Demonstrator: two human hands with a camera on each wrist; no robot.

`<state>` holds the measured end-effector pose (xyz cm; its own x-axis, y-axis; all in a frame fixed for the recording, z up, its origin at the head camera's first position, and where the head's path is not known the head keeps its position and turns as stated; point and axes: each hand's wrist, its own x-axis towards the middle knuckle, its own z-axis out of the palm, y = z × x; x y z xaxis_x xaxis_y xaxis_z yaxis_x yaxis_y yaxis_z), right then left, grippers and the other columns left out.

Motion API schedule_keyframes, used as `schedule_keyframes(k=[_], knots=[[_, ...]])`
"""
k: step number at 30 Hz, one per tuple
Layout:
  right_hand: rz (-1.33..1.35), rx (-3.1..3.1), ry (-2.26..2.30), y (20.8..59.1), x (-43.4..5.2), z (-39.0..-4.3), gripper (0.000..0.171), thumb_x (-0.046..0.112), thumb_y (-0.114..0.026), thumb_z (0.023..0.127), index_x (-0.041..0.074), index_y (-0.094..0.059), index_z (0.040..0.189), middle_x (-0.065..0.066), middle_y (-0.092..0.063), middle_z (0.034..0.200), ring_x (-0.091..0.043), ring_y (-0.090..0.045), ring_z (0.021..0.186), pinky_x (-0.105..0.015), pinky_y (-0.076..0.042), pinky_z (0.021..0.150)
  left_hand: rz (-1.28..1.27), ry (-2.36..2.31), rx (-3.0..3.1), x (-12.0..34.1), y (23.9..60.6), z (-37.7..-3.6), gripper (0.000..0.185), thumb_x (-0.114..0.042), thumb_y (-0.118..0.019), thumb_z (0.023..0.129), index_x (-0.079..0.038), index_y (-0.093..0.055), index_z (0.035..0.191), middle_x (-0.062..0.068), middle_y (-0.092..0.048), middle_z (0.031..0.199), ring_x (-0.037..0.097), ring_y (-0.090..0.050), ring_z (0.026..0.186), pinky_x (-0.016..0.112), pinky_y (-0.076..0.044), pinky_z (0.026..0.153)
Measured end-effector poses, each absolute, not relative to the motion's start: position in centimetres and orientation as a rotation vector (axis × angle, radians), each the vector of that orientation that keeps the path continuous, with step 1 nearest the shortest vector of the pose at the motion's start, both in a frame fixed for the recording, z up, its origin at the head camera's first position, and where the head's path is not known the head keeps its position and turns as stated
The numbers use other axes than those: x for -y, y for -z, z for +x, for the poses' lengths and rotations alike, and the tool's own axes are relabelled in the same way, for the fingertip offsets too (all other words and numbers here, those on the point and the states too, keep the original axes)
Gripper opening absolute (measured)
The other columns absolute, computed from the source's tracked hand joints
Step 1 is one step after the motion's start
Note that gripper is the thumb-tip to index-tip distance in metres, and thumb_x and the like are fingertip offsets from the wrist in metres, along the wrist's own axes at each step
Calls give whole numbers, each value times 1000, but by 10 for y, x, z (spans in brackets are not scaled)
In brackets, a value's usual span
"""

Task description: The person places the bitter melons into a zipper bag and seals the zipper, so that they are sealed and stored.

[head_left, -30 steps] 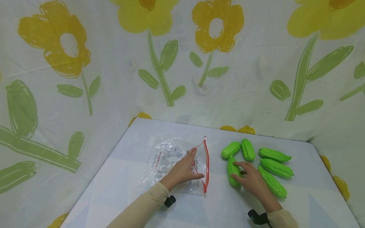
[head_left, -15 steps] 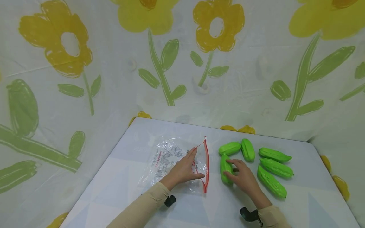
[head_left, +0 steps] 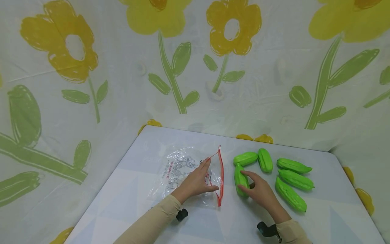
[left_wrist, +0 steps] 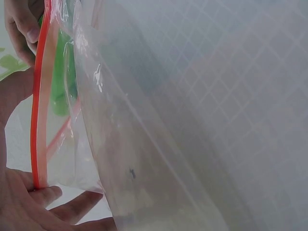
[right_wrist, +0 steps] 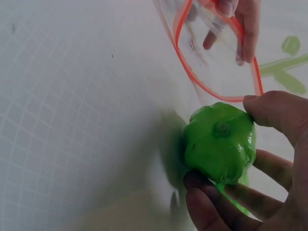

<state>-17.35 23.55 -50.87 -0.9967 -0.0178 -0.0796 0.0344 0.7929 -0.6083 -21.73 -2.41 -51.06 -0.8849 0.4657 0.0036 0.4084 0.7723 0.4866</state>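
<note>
A clear zip bag (head_left: 182,167) with a red zip strip (head_left: 221,179) lies on the table, its mouth facing right and partly apart. At that mouth my left hand (head_left: 195,181) holds the bag edge, thumb and fingers spread. In the left wrist view, the fingers (left_wrist: 72,209) and thumb meet the bag's red-edged rim. My right hand (head_left: 262,189) grips a glossy bright green bitter melon (head_left: 239,181) just right of the bag. The right wrist view shows this bitter melon (right_wrist: 219,139) end-on between thumb and fingers, close to the bag's opening.
Beyond the held one, two more bitter melons (head_left: 265,160) lie at the back, one touching its tip. Several others (head_left: 290,195) lie right of my right hand. A flower-printed curtain (head_left: 243,91) stands behind the white table (head_left: 128,203).
My right hand has slid the bitter melon left, closer to the bag mouth. The one touching its tip has shifted slightly left and turned. My left hand and the bag have stayed put.
</note>
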Motion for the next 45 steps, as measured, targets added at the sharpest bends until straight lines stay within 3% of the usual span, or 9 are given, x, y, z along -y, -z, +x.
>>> schedule_keyframes(k=[5, 19, 45], knots=[[32, -2872, 1005, 509, -236, -173, 68, 47, -71, 76, 25, -47, 135, -10, -50, 132, -16, -56, 81, -25, -47, 55, 710, -744, -2849, 24, 510, -217, 111, -62, -70, 68, -15, -12, 151, -7, -8, 156, 21, -32, 135, 39, -38, 103], [48, -2852, 1091, 515, -236, -172, 66, 43, -73, 76, 28, -46, 135, -6, -52, 124, -15, -53, 75, -26, -47, 53, 718, -735, -2850, 23, 508, -216, 111, -62, -70, 68, -15, -12, 150, -4, -9, 156, 21, -28, 137, 39, -36, 105], [-14, -2806, 1172, 513, -215, -174, 66, 42, -75, 74, 35, -46, 134, 0, -50, 131, -16, -56, 82, -25, -50, 59, 731, -722, -2862, 23, 508, -216, 110, -63, -69, 69, -13, -13, 150, -2, -10, 156, 20, -26, 138, 38, -35, 105]])
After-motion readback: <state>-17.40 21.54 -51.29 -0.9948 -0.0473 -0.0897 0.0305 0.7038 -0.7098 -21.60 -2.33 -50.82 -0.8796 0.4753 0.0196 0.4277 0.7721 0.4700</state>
